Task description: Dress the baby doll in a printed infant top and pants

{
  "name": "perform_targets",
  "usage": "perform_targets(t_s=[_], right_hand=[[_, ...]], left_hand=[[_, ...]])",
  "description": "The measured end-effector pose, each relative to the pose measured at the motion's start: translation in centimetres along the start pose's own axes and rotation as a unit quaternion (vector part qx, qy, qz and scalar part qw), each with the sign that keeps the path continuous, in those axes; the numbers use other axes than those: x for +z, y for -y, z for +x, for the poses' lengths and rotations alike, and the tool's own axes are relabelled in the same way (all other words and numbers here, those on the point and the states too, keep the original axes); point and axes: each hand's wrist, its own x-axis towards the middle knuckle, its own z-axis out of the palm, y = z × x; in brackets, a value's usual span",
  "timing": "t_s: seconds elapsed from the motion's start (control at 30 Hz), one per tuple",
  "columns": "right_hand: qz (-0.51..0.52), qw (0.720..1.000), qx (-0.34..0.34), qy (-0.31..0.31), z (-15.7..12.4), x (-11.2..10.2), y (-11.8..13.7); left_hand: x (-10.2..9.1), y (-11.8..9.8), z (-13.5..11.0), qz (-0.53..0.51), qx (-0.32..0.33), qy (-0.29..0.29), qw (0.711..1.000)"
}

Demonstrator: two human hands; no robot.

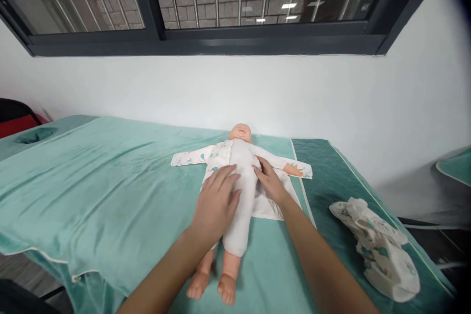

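Observation:
A baby doll lies on its back on the green bed cover, head toward the wall and bare feet toward me. Its body and limbs are white cloth. A white patterned baby shirt covers the doll's left-of-view side, with that sleeve stretched outward. The shirt's other half is spread beneath the doll, whose bare hand lies over the right-hand sleeve. My left hand rests on the doll's belly and hip, fingers extended. On the other side, my right hand touches the doll's flank, thumb and forefinger apart; its other fingers are partly hidden.
Folded patterned baby clothing lies on the darker green cover at the right. The light green cover spreads across the bed. Behind it rises a white wall with a dark-framed window. A red and black item is at far left.

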Motion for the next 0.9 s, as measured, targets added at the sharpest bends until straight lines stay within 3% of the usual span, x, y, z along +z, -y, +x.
perform_targets(t_s=[0.13, 0.27, 0.4, 0.57, 0.67, 0.77, 0.9], right_hand=[[0.007, 1.000, 0.010, -0.009, 0.0, 0.1, -0.1], [0.000, 1.000, 0.009, -0.004, -0.1, 0.0, -0.1], [-0.012, 1.000, -0.001, 0.012, -0.2, -0.1, 0.1], [-0.033, 0.999, 0.000, 0.017, -0.2, -0.1, 0.5], [-0.037, 0.999, 0.002, 0.014, -0.2, -0.1, 0.5], [-0.036, 0.999, 0.004, 0.012, -0.2, -0.1, 0.7], [-0.032, 0.999, 0.006, 0.020, -0.2, -0.2, 1.0]], left_hand=[[1.0, 2.9, -3.0, 0.062, -0.094, -0.045, 0.993], [1.4, 3.5, -3.3, 0.045, -0.126, -0.049, 0.990], [1.3, 2.5, -2.2, -0.015, -0.060, -0.010, 0.998], [0.7, 2.2, -1.2, -0.018, 0.002, 0.039, 0.999], [0.3, 3.4, 0.4, -0.061, -0.023, -0.008, 0.998], [0.5, 4.8, 3.6, -0.127, -0.117, -0.067, 0.983], [1.6, 6.1, 8.7, -0.159, -0.210, 0.001, 0.965]])
